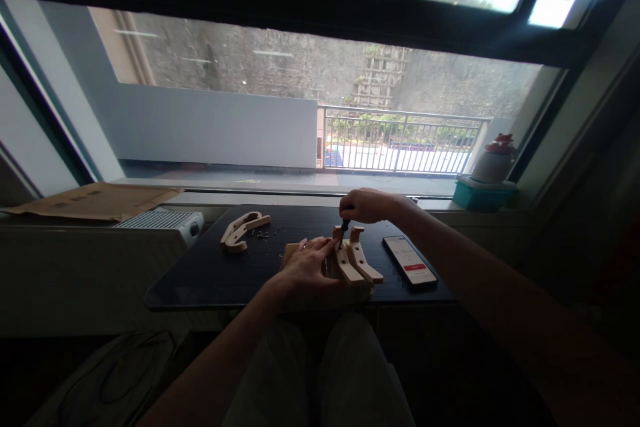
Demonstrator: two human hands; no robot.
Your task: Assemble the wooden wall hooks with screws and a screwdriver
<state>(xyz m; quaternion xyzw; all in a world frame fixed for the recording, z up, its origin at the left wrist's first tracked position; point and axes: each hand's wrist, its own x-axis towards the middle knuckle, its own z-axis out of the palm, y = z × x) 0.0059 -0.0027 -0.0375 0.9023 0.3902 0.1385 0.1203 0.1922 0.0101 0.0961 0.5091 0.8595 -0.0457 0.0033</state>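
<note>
A pale wooden assembly (356, 265) with two upright hook-shaped pieces lies at the near edge of a dark table (210, 277). My left hand (307, 268) rests flat on its left side, fingers spread over the wood. My right hand (367, 205) is closed round a small dark-handled tool, a screwdriver (344, 224), whose tip points down onto the top of the left hook piece. Two more curved wooden hooks (243, 229) lie further left on the table, with several tiny dark screws (263, 234) beside them.
A phone (409, 260) with a lit screen lies right of the assembly. A white radiator (163, 221) and flat cardboard (95, 200) sit at the left. On the sill at the right stands a teal box (483, 193) with a white pot on it. The window is behind the table.
</note>
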